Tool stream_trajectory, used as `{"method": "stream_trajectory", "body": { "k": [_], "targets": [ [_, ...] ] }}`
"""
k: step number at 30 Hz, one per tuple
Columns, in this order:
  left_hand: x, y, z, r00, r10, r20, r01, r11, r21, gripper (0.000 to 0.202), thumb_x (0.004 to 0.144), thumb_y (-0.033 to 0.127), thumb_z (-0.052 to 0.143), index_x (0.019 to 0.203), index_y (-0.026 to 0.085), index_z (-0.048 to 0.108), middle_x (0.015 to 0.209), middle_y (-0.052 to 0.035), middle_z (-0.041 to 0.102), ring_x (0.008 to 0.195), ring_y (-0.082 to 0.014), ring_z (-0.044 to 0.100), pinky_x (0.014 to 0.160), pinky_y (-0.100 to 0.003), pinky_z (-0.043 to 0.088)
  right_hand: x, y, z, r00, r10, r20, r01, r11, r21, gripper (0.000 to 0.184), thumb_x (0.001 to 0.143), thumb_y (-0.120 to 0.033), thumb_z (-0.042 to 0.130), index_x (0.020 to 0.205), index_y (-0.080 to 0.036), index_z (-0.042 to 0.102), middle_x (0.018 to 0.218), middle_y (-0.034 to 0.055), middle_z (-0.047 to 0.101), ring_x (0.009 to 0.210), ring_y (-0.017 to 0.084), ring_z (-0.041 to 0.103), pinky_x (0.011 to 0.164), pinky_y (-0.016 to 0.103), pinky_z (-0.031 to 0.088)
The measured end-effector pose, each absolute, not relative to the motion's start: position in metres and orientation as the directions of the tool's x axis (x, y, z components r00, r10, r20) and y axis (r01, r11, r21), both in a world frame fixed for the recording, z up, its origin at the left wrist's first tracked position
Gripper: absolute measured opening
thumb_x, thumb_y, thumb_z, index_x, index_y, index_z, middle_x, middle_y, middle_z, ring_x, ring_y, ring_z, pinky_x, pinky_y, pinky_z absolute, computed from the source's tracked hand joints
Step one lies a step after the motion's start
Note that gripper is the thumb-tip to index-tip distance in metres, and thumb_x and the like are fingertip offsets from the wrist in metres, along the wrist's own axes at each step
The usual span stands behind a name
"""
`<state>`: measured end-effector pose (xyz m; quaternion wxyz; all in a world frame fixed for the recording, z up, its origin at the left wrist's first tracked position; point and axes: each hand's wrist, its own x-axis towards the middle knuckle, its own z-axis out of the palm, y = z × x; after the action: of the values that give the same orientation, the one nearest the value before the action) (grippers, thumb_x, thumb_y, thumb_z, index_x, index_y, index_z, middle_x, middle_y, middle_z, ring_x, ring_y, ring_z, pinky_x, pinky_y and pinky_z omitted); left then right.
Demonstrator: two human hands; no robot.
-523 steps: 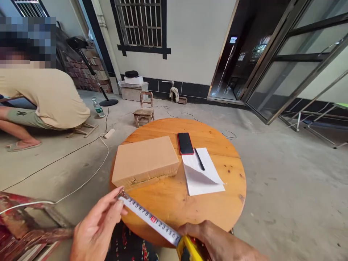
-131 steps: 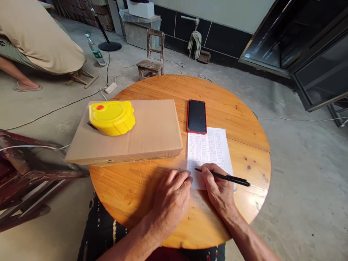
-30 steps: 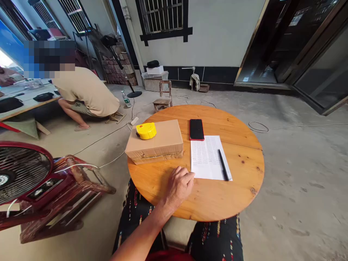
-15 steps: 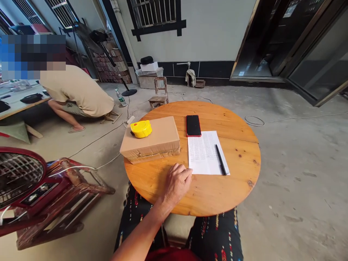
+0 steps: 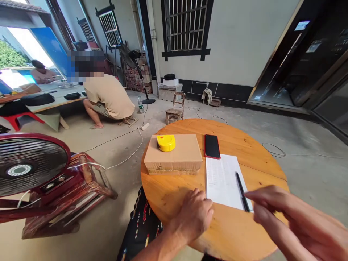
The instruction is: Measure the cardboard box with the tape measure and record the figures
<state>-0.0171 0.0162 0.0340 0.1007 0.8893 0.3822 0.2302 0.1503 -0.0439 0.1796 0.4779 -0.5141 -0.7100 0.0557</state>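
My left hand (image 5: 195, 214) rests on the round wooden table (image 5: 174, 188), fingers curled loosely, holding nothing, just left of the white sheet of paper (image 5: 223, 179). My right hand (image 5: 293, 221) hovers at the lower right, fingers stretched out and apart, tips close to the black pen (image 5: 241, 186) lying on the paper. A flat cardboard box (image 5: 185, 159) lies on the table with a yellow tape measure (image 5: 166, 143) on top. A phone with a red case (image 5: 212, 146) lies beside the box.
A red floor fan (image 5: 27, 163) on a red wooden stool (image 5: 81, 188) stands at the left. A person in a beige shirt (image 5: 108, 99) crouches on the concrete floor beyond. A small wooden chair (image 5: 175, 112) and cables lie behind the table.
My right hand has come into view at the lower right, near the pen. The view has swung left and up. My left hand stays on the table.
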Motion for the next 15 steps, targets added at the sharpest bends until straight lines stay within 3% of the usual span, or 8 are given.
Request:
{"method": "stream_trajectory", "body": {
  "k": [2,3,6,8,10,12,15],
  "targets": [
    [-0.029,0.007,0.036,0.616,0.725,0.308,0.611,-0.686,0.395,0.007,0.081,0.021,0.063,0.074,0.021,0.062,0.079,-0.0042,0.064,0.078,-0.0213,0.059,0.071,-0.034,0.049,0.131,-0.006,0.183,-0.16,0.818,0.552,0.706,0.486,-0.516,0.014,0.091,-0.033,0.057,0.101,-0.03,0.067,0.083,0.0026,0.068,0.058,0.017,0.062,0.044,0.026,0.052],
    [-0.037,0.003,0.037,0.615,0.731,0.296,0.595,-0.677,0.434,0.002,0.081,0.021,0.064,0.079,0.021,0.064,0.087,-0.0049,0.066,0.083,-0.0215,0.061,0.075,-0.034,0.05,0.121,0.014,0.182,-0.202,0.839,0.506,0.725,0.475,-0.498,0.018,0.092,-0.031,0.054,0.107,-0.03,0.065,0.092,0.0031,0.069,0.06,0.016,0.063,0.046,0.027,0.053],
    [-0.071,-0.004,0.047,0.617,0.737,0.276,0.511,-0.642,0.572,0.008,0.079,0.018,0.067,0.077,0.024,0.064,0.09,-0.0009,0.067,0.086,-0.0178,0.063,0.076,-0.027,0.052,0.092,0.073,0.175,-0.351,0.854,0.383,0.779,0.494,-0.387,0.042,0.089,-0.028,0.055,0.131,-0.028,0.052,0.131,0.0097,0.058,0.096,0.024,0.067,0.067,0.035,0.059],
    [-0.098,-0.002,0.059,0.584,0.749,0.313,0.452,-0.62,0.641,0.012,0.079,0.014,0.066,0.077,0.026,0.066,0.082,0.0014,0.065,0.079,-0.0155,0.063,0.07,-0.024,0.052,0.07,0.108,0.173,-0.425,0.841,0.334,0.796,0.523,-0.304,0.058,0.085,-0.027,0.06,0.14,-0.026,0.044,0.146,0.0135,0.045,0.123,0.032,0.055,0.087,0.045,0.056],
    [-0.125,0.005,0.072,0.428,0.812,0.397,0.426,-0.568,0.704,0.022,0.083,0.009,0.058,0.091,0.026,0.069,0.084,0.001,0.065,0.078,-0.0137,0.063,0.071,-0.023,0.052,0.046,0.137,0.174,-0.462,0.847,0.261,0.817,0.521,-0.245,0.072,0.08,-0.032,0.068,0.146,-0.023,0.038,0.151,0.0175,0.037,0.133,0.037,0.044,0.101,0.054,0.045],
    [-0.15,0.016,0.083,0.176,0.862,0.476,0.441,-0.501,0.745,0.025,0.089,0.013,0.052,0.103,0.025,0.068,0.092,-0.0014,0.066,0.082,-0.0134,0.064,0.073,-0.022,0.053,0.022,0.159,0.176,-0.482,0.854,0.195,0.819,0.518,-0.245,0.082,0.076,-0.037,0.074,0.147,-0.018,0.038,0.151,0.0211,0.036,0.132,0.04,0.043,0.104,0.056,0.04],
    [-0.178,0.037,0.092,-0.137,0.855,0.499,0.496,-0.377,0.782,0.02,0.092,0.025,0.053,0.104,0.025,0.069,0.102,-0.0034,0.065,0.088,-0.0156,0.064,0.076,-0.025,0.054,0.001,0.174,0.178,-0.519,0.841,0.152,0.792,0.54,-0.285,0.069,0.074,-0.035,0.076,0.135,-0.014,0.052,0.131,0.0193,0.057,0.117,0.036,0.055,0.099,0.05,0.043]
  ]
}}
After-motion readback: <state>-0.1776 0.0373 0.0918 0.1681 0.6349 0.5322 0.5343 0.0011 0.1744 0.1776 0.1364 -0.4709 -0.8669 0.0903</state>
